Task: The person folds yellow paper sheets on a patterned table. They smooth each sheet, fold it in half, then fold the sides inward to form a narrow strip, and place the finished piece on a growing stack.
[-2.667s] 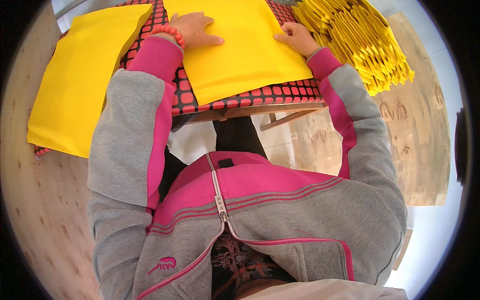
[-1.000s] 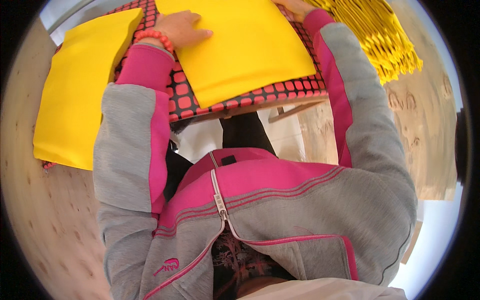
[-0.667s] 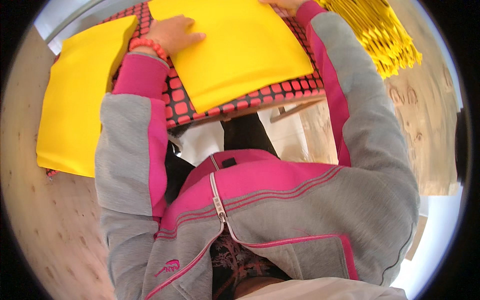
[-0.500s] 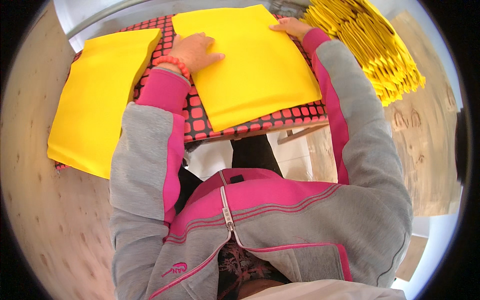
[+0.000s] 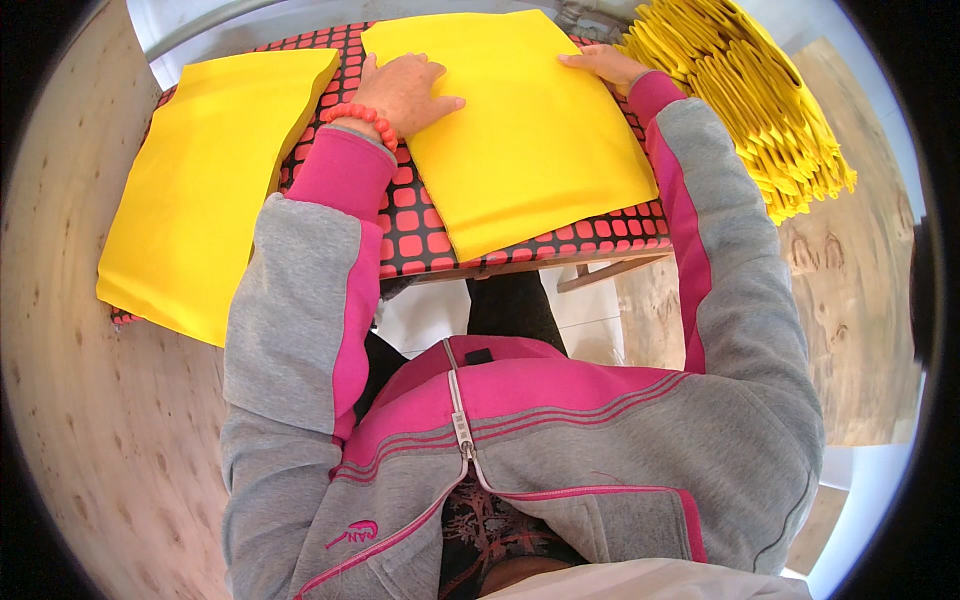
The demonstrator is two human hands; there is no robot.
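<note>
Everything here is lying around one landmark, the table (image 5: 420,225) with its red-and-black checked cover. At the table's left end a yellow sheet (image 5: 205,175) is lying flat, its near edge hanging past the table's corner toward the pale wooden floor (image 5: 90,400).

Moving right, the left hand (image 5: 405,90) is resting palm down near the middle of the table, fingers spread and the thumb pointing right. It is pressing on the left edge of a second sheet, the yellow fabric piece (image 5: 520,125), which is lying at the centre of the table and reaching almost to its near edge. A bracelet of orange beads (image 5: 360,115) is circling the left wrist, just above the pink cuff of a grey and pink jacket (image 5: 520,450) — the jacket is filling the lower half of the view.

Further right, the right hand (image 5: 605,68) is lying flat on the far right corner of the same fabric piece, fingers held close together and pointing left — it is pressing down, not pinching anything.

Beyond the table's right end, a stack of folded yellow pieces (image 5: 760,95) is sitting on a wooden surface, fanned out so that many edges are showing.
</note>
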